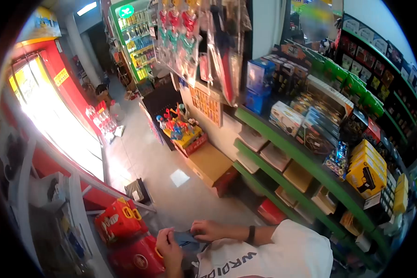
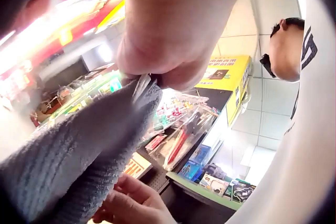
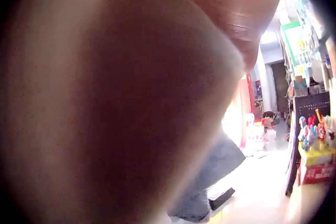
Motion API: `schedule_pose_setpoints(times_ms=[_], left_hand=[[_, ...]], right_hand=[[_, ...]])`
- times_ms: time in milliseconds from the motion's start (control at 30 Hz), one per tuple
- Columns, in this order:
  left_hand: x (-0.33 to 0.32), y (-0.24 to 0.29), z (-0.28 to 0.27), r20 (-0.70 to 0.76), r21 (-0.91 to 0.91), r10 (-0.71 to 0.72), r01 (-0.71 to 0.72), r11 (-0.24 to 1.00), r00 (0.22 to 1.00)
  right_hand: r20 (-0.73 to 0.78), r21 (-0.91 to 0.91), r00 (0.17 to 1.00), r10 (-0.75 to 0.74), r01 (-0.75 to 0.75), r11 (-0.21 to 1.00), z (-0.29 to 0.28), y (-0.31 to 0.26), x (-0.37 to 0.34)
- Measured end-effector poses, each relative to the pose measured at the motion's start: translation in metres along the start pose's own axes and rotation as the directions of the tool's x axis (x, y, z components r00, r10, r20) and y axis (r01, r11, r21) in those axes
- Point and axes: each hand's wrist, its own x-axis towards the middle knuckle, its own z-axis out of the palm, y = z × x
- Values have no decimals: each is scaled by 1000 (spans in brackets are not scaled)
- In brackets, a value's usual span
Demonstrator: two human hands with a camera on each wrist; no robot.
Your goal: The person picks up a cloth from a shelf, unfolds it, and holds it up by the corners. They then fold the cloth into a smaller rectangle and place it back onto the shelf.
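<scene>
A blue-grey ribbed cloth (image 2: 79, 150), folded over, hangs between the two hands low in the head view. My left hand (image 1: 170, 250) pinches its upper edge, where a small white strip shows at the fingertips in the left wrist view. On the other side my right hand (image 1: 211, 230), below a black wristband (image 1: 251, 234), holds the cloth's edge with bent fingers. In the right wrist view the blurred hand covers most of the picture, and only part of the cloth shows below it.
Red toy cases (image 1: 120, 221) stand at the lower left beside a rack. A black box (image 1: 137, 191) lies on the floor. Green-edged shelves (image 1: 282, 162) with boxed goods run along the right. An open carton (image 1: 211, 162) and a toy display (image 1: 180, 129) stand ahead.
</scene>
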Motion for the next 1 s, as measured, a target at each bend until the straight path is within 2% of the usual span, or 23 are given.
schedule_pose_setpoints(times_ms=[33,67,100,133,200,233,267,300,333,400,433,467,533,567,633,667,733,800,867,933,1000], left_hand=[[18,-4,-2,30,-7,17,-17,1000,999],[32,-8,-2,21,-17,24,-23,1000,999],[45,-11,-4,55,4,88,-88,996,995],[58,-15,-7,85,26,150,-153,988,985],[82,-26,-13,49,4,143,-144,990,988],[91,-30,-19,113,-24,155,-153,988,981],[97,-33,-25,175,-51,159,-152,987,972],[105,-36,-31,172,-90,168,-155,984,971],[110,-43,-35,135,-78,136,-126,989,982],[120,-62,-41,154,-62,116,-108,992,981],[124,-71,-40,111,-47,105,-100,994,988],[128,-78,-42,91,-41,88,-84,996,992],[139,-89,-45,95,-30,69,-66,997,993],[145,-94,-46,75,-29,64,-62,998,995],[156,-105,-46,77,-24,41,-39,999,996],[163,-110,-46,61,-18,39,-38,999,997],[174,-118,-49,192,-83,-53,71,994,980],[188,-129,-51,203,-40,-54,63,997,978],[201,-137,-53,208,7,-67,67,998,976],[220,-142,-51,280,75,-71,52,996,957],[237,-149,-40,266,94,-68,44,995,962]], right_hand=[[-5,-14,1000,-9,9,1000,4,7,16],[-31,47,998,60,-59,997,9,20,28],[-47,116,990,132,-126,985,15,27,39],[-35,109,992,124,-120,987,12,12,58],[-179,186,983,-25,59,981,-1,-19,95],[-131,193,991,-28,53,980,-4,-29,107],[-87,175,995,58,-42,984,-7,-38,117],[-42,146,989,140,-133,980,-9,-42,126],[9,150,991,137,-136,979,-4,-35,134],[-59,67,977,204,-200,977,11,-10,145],[-96,85,963,250,-243,966,15,-4,151],[-69,84,966,249,-243,966,18,1,160],[-193,-74,979,66,-82,994,18,8,179],[-174,-77,983,58,-72,994,16,11,188],[-177,-210,972,155,-191,959,10,19,201],[-164,-210,976,145,-178,961,8,27,208],[-188,12,946,265,-268,963,6,41,221],[-141,6,954,263,-265,964,0,51,239],[-64,-98,972,225,-231,968,-7,61,258],[-23,-28,974,224,-225,974,-15,71,281],[16,49,974,227,-227,973,-22,85,297]])
